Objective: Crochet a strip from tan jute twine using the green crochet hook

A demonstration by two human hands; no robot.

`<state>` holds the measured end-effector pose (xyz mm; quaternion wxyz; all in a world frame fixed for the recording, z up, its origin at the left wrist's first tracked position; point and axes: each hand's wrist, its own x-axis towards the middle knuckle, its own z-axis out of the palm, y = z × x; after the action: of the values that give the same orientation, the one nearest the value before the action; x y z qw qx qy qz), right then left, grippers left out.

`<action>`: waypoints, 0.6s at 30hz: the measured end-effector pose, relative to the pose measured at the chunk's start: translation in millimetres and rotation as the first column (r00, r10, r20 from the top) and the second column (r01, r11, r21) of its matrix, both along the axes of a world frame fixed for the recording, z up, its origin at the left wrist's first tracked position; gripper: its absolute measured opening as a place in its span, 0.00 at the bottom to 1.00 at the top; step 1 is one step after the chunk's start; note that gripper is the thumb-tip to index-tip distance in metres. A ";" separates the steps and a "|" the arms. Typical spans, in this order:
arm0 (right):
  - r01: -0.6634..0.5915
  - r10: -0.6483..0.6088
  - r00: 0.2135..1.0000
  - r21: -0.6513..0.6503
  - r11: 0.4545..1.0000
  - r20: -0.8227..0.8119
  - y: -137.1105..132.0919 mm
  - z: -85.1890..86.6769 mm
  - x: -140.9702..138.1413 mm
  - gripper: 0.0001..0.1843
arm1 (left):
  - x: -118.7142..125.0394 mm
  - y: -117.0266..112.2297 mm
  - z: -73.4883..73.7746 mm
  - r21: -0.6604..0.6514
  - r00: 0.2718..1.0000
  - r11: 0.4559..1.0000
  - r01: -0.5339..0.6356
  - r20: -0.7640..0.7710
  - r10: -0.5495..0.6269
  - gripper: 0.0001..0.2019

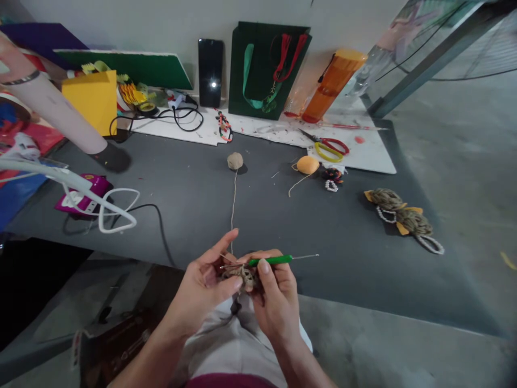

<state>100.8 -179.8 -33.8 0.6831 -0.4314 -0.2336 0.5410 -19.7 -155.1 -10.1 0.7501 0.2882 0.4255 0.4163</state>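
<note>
Just over the table's front edge, my left hand (205,280) pinches a small piece of brownish crochet work (245,276), its index finger raised. A crochet hook with a green handle (278,260) is gripped in my right hand (278,293), thumb pressed along it. The hook's left tip lies at the crochet work, and its other thin end points right. From my left hand a strand of yarn (233,205) runs up the table to a small beige yarn ball (235,160). My fingers partly cover the crochet work and the loops on the hook.
Scissors (329,148), an orange yarn ball (307,165) and finished brownish crochet pieces (404,213) lie to the right. A phone (210,73), a dark green gift bag (269,73) and an orange bottle (333,86) stand behind. On the left is a purple power strip (86,196) with cables.
</note>
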 end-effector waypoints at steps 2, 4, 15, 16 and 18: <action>0.006 -0.006 1.000 0.006 1.000 0.014 1.6 -0.6 1.1 0.12 | -1.9 0.4 -1.5 0.039 0.999 0.999 -0.015 -0.047 0.016 0.33; -0.009 0.008 0.998 0.016 1.000 0.057 3.3 0.0 3.2 0.12 | -3.1 1.7 -2.5 0.055 0.998 0.998 -0.027 -0.047 0.030 0.34; -0.112 -0.049 0.874 0.298 0.948 0.484 6.2 1.9 13.8 0.09 | 9.5 1.3 -0.4 -0.025 0.976 0.982 -0.190 0.106 0.191 0.41; -0.123 -0.118 0.813 0.366 0.922 0.570 5.6 0.9 14.4 0.12 | 9.8 1.0 -0.3 -0.038 0.973 0.979 -0.200 0.114 0.203 0.40; -0.146 -0.249 0.688 0.467 0.872 0.681 4.1 -1.9 14.4 0.17 | 9.0 0.9 -0.3 -0.079 0.970 0.978 -0.192 0.137 0.201 0.39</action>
<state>115.2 -175.6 -35.8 0.6359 -0.4296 -0.5986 0.2297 -10.7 -154.2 -10.5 0.7429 0.1892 0.4098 0.4943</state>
